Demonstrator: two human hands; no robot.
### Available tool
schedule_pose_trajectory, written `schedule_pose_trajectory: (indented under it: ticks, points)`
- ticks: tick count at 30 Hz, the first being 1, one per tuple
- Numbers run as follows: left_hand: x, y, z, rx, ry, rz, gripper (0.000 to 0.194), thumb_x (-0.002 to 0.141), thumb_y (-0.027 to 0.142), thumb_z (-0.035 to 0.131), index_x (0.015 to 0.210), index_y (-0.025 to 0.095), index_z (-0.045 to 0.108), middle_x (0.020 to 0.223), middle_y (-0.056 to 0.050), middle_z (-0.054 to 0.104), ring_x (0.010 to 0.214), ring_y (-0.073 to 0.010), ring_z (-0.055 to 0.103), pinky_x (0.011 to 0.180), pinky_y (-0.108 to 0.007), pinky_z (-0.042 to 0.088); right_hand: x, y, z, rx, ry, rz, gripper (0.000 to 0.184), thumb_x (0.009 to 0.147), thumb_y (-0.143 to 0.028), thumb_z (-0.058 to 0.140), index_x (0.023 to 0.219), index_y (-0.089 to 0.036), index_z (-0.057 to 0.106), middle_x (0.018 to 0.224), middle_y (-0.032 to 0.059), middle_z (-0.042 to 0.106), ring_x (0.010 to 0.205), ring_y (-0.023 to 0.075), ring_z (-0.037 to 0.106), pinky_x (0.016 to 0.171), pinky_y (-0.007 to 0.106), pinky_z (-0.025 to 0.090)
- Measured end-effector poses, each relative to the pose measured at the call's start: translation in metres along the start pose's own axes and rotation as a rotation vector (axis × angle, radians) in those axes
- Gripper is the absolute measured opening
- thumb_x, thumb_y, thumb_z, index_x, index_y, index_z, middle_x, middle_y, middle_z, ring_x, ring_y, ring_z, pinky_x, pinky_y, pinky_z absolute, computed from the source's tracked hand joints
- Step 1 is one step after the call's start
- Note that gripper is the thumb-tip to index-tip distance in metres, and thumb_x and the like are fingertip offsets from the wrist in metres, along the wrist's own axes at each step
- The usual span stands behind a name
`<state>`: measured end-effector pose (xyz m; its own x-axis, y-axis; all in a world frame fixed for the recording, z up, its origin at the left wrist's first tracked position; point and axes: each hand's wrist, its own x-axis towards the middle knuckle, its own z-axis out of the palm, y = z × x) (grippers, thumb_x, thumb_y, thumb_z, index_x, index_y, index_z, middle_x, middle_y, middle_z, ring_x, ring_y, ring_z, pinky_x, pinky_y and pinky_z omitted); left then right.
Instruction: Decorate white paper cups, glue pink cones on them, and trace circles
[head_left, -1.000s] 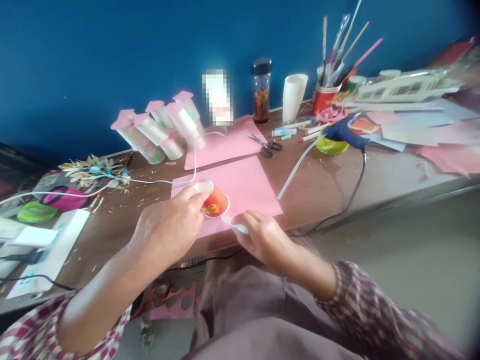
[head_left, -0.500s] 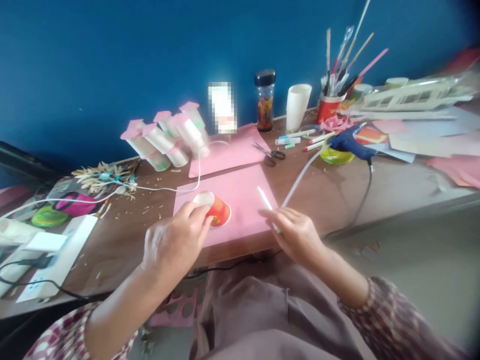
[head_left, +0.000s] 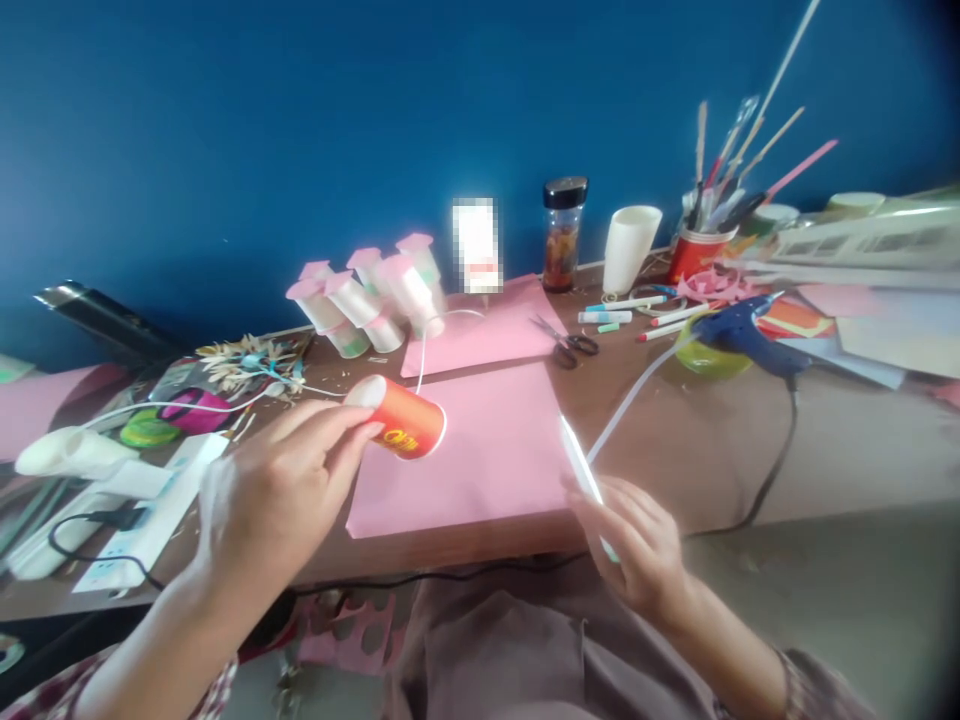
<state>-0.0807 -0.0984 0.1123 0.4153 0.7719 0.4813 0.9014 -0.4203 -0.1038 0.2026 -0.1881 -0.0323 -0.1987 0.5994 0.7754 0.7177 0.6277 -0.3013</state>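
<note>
A red paper cup (head_left: 411,420) with yellow lettering is pinched between the thumb and fingers of my left hand (head_left: 277,490). The cup is tilted, its white rim toward the lower right, above the left part of a pink sheet (head_left: 480,470). In my right hand (head_left: 637,545) is a slim white marker pen (head_left: 581,465), its tip pointing up and away from me, at the right edge of the sheet. Whether the cup touches the sheet I cannot tell.
Behind lie another pink sheet (head_left: 480,330) and scissors (head_left: 574,348). Several white tubes with pink tops (head_left: 405,285) stand at back left. A blue glue gun (head_left: 750,330) and loose markers (head_left: 604,317) are on the right. A power strip (head_left: 154,520) lies on the left.
The cup has moved left and up from the sheet's middle with my left hand. My right hand has shifted down and right with the marker. The view has turned slightly left.
</note>
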Motion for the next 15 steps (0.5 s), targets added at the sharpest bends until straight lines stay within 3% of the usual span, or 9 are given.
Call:
schedule_pose_trajectory:
  ticks: [5,10,15]
  points:
    - [-0.001,0.027,0.003,-0.08,0.067,0.14,0.015,0.086,0.024,0.061,0.101,0.026,0.063,0.097,0.003,0.072,0.079,-0.0141,0.067,0.071,-0.025,0.049,0.005,0.01,-0.011,-0.013,0.042,0.035,0.053,0.079,-0.001,0.054,0.129,-0.019,0.051,0.111,0.0137,0.069,0.101,0.0239,0.066,0.078,0.04,0.057]
    - [-0.003,0.065,0.024,-0.181,0.024,0.273,0.017,0.085,0.016,0.06,0.099,0.025,0.065,0.096,0.003,0.072,0.07,-0.0123,0.066,0.063,-0.024,0.047,0.006,0.02,-0.015,-0.05,0.063,0.097,0.051,0.078,0.001,0.055,0.125,-0.018,0.053,0.107,0.0131,0.069,0.098,0.0236,0.066,0.079,0.039,0.056]
    - [0.004,0.085,0.046,-0.189,-0.005,0.304,0.019,0.084,0.011,0.058,0.096,0.024,0.066,0.091,0.003,0.072,0.056,-0.0111,0.06,0.05,-0.025,0.042,0.004,0.022,-0.012,-0.015,0.049,0.134,0.049,0.079,0.001,0.054,0.124,-0.019,0.054,0.107,0.012,0.069,0.097,0.0237,0.066,0.079,0.039,0.056]
